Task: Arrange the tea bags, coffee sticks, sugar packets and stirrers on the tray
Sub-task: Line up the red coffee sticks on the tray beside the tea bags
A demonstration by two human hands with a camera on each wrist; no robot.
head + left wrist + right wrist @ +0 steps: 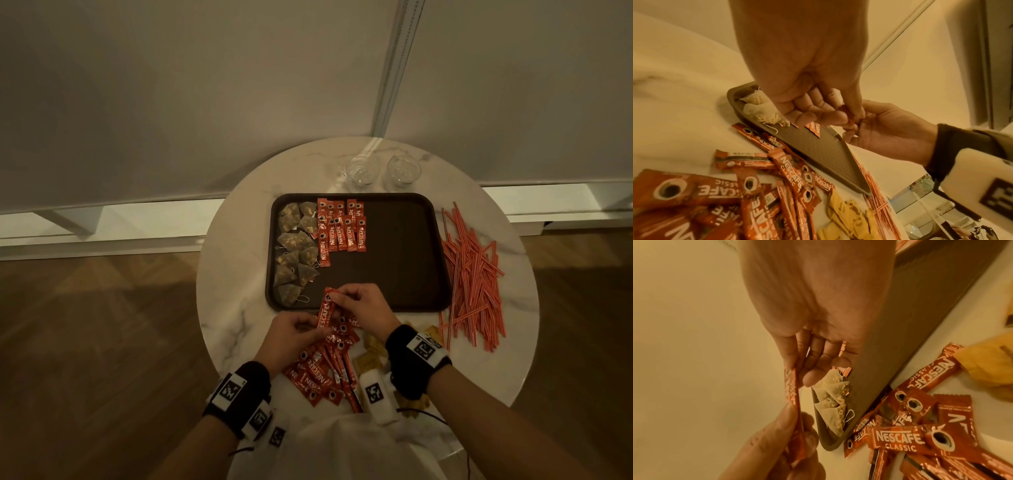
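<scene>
Over the near edge of the tray [404, 301], both hands meet on one coffee stick [326, 310]. Right hand [364, 306] pinches the far end between thumb and forefinger; left hand [291, 334] pinches the near end, fingers [774, 423] curled round it. Both are clenched on that single stick, nothing slack. Its long axis runs away from the person, tilted a little rightward, roughly in line with the sticks already laid down.

And that's the relation to watch: the row of coffee sticks on the tray [340, 226] lies farther from the person than the hands and slightly right, beside the tea bags [296, 246]. The right hand is nearer to that row, so I'd judge it the one to carry the stick forward once the left lets go. The open spot looks to be just this side of the row, or at its right.

Contents now: the tray holds tea bags down its left side and, touching them, two ranks of coffee sticks at the far left-centre. Its right half is bare brown surface.

Off the tray, on the desk [233, 274]: a loose heap of coffee sticks [318, 373] under the wrists, yellow sugar packets [371, 353] just right of that heap, stirrers [474, 277] scattered along the tray's right edge. Two clear glasses [382, 171] stand beyond the tray.

Sugar and stirrers not yet begun, by the look of it.
</scene>
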